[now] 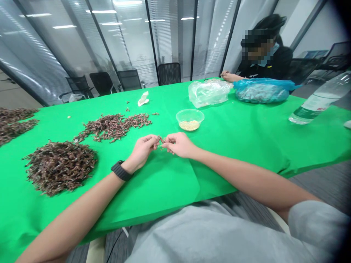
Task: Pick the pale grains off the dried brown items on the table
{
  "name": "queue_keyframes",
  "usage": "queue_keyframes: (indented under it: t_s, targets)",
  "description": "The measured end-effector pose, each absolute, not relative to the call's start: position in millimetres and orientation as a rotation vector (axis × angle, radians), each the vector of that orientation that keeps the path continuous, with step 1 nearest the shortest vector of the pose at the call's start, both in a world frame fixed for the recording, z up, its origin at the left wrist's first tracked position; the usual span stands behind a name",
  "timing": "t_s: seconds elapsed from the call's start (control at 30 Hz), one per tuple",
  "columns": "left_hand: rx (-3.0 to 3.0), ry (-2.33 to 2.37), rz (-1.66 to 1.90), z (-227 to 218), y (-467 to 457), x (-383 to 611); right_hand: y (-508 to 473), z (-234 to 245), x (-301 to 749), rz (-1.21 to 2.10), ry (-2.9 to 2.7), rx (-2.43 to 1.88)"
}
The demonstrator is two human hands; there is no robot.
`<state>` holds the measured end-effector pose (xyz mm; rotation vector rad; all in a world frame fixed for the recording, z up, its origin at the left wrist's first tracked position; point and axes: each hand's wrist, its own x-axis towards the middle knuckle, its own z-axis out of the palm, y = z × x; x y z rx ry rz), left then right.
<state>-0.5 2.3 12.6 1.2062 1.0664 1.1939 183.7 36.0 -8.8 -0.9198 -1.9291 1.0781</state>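
Two of us at work here, well, our left hand (143, 149) and right hand (178, 144) pinched together on one brown scrap (161, 141), likely for a close look, pile (59, 168) at 9 o'clock, tub (189, 120) at 1.

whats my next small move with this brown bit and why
I'd probably shift the brown bit, pinched between your left hand and right hand, over the clear plastic bowl: it holds pale grains and sits just beyond them, so anything loosened could drop in.
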Motion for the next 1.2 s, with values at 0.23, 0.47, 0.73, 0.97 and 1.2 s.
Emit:
queue_keyframes:
  t_s: [0.23,0.47,0.73,0.97,1.2]
  targets:
    - [1.212,1.01,1.133,14.6,2.0,-0.8,35.0,-7.5,182.8,1.218,-1.867,-0.933]
    - [1.275,0.977,1.088,11.0,5.2,-2.2,31.1,0.4,179.9,1.444,-1.747,-0.973]
    - [1.574,1.083,1.127,8.7,7.9,-5.0,27.9,2.3,179.2,1.569,-1.69,-0.977]
    - [1.946,1.178,1.107,8.2,8.2,-11.3,27.0,5.6,182.3,1.745,-1.609,-0.954]
    - [2.617,1.204,0.942,17.2,4.8,-19.2,28.1,11.5,187.3,2.044,-1.465,-0.927]
